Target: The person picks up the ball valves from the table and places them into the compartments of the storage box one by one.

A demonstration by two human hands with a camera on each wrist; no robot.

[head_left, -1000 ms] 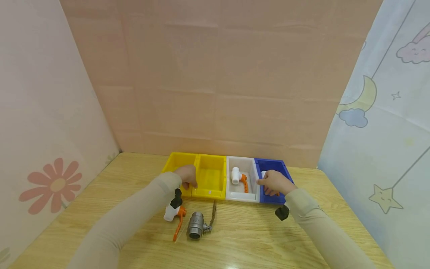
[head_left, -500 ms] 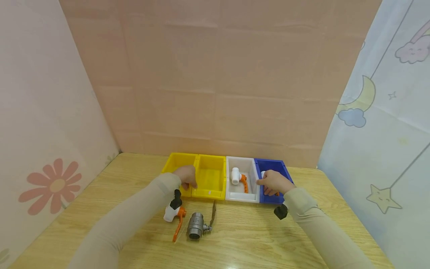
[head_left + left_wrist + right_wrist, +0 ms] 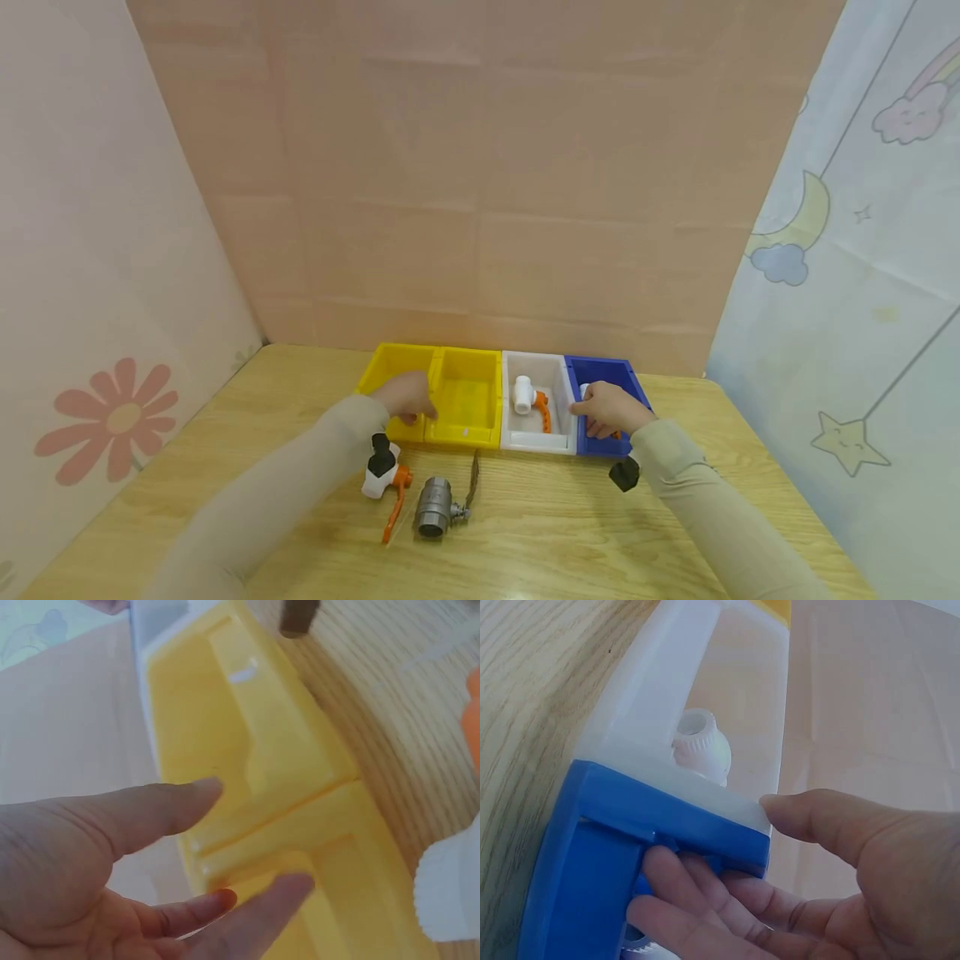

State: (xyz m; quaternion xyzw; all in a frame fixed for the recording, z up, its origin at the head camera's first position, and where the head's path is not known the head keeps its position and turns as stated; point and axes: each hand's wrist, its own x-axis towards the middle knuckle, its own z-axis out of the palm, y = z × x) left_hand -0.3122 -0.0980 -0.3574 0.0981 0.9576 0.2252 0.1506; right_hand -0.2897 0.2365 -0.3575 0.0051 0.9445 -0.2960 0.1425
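Note:
My left hand (image 3: 405, 396) is over the divider between the left yellow bin (image 3: 397, 357) and the right yellow bin (image 3: 468, 367). In the left wrist view its thumb and fingers are spread apart, holding nothing. My right hand (image 3: 611, 408) pinches the adjoining walls of the white bin (image 3: 641, 690) and the blue bin (image 3: 671, 814), thumb on the white side, fingers inside the blue one. A white valve with an orange handle (image 3: 522, 395) lies in the white bin. Another white valve (image 3: 641, 941) in the blue bin is mostly hidden by my fingers.
On the wooden table (image 3: 555, 525) in front of the bins lie a metal ball valve (image 3: 432, 510) with a lever and a white valve with an orange handle (image 3: 396, 504), partly covered by the left wrist camera (image 3: 382, 458). A beige backdrop (image 3: 480, 208) stands behind the bins.
My left hand has shifted slightly left and its fingers have spread from the yellow divider. The right hand keeps its place on the bin walls. The whole head view has shifted slightly.

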